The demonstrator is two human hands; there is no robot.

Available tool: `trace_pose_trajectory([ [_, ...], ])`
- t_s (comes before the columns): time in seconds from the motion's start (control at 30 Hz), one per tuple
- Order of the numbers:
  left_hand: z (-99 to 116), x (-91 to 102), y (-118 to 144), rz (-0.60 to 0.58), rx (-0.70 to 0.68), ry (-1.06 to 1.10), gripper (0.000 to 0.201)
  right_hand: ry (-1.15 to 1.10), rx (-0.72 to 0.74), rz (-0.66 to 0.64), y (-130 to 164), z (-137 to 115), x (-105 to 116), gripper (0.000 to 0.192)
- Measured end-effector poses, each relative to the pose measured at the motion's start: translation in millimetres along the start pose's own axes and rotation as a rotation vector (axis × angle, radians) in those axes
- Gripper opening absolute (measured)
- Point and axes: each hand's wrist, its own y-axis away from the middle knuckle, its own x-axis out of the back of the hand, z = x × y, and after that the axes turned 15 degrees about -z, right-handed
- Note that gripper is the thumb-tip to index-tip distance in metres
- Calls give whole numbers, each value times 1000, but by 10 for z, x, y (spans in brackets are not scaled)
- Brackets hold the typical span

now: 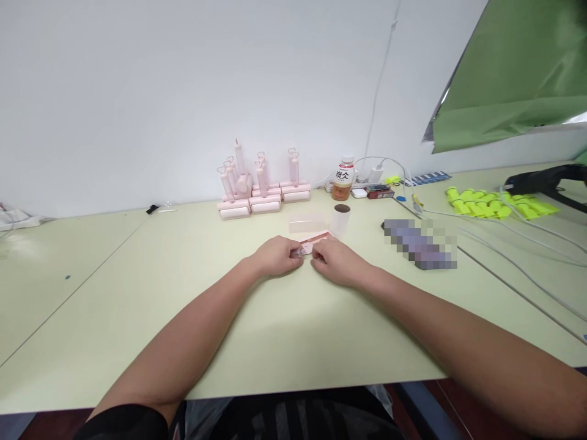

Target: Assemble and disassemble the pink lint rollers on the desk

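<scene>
Pale green table [137, 318] — left hand [276, 255], right hand [337, 261] pinching pink piece [313, 242]

Open tabletop [137, 305] is found left of and before the hands. Passage beyond is blocked by a clear cover [306, 222] and paper roll [341, 220]; farther back, pink rollers [261, 186]; rightward, cables [513, 256].

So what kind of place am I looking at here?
Probably a small assembly or packing workbench: a long pale green table against a white wall, stacked batches of identical pink rollers and yellow-green parts, with both hands pinching a small pink piece.
</scene>
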Motion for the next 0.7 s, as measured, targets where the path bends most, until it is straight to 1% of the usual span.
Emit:
trace_pose_trajectory([
  [0.23,40,15,16,14,62,-32,15,-4,-23,-32,50,25,55,17],
  [0.3,46,10,10,21,81,-41,14,-10,-90,-17,61,41,91,20],
  [0.4,50,-2,-3,26,93,-50,14,4,-247,6,73,76,153,18],
  [0.5,52,-6,-12,22,96,-59,14,45,-352,-60,77,92,197,22],
  [0.6,60,0,-12,15,95,-69,15,91,-400,-130,79,78,211,28],
  [0.7,75,4,-12,8,97,-77,16,102,-402,-163,86,60,215,31],
])
